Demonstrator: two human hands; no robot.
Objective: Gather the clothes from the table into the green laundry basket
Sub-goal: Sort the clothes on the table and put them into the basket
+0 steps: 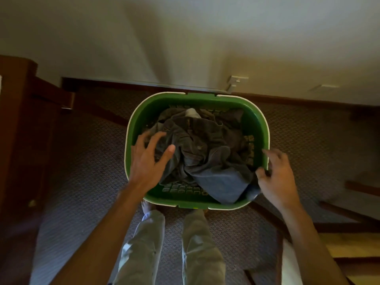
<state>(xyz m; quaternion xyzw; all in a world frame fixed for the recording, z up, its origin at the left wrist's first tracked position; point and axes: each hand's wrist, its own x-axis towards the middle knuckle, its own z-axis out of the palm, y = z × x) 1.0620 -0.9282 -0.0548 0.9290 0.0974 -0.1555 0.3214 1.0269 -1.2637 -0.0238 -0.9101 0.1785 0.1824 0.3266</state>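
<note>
Patterned grey carpet (pixel 86 182) runs up to a dark wooden skirting board (pixel 287 99) and a pale wall in the head view, with the green laundry basket (pixel 261 128) standing on the floor in front of the person's legs. Crumpled dark clothes (pixel 205 145) fill it, a bluish fold draping over the near right rim. The left hand (pixel 148 159) hovers over the pile, fingers spread and holding nothing; the right hand (pixel 273 177) is by the right rim, fingers loosely bent, apparently gripping nothing. No desk shows. Loading looks done or nearly so; next, the draping fold likely needs tucking in.
</note>
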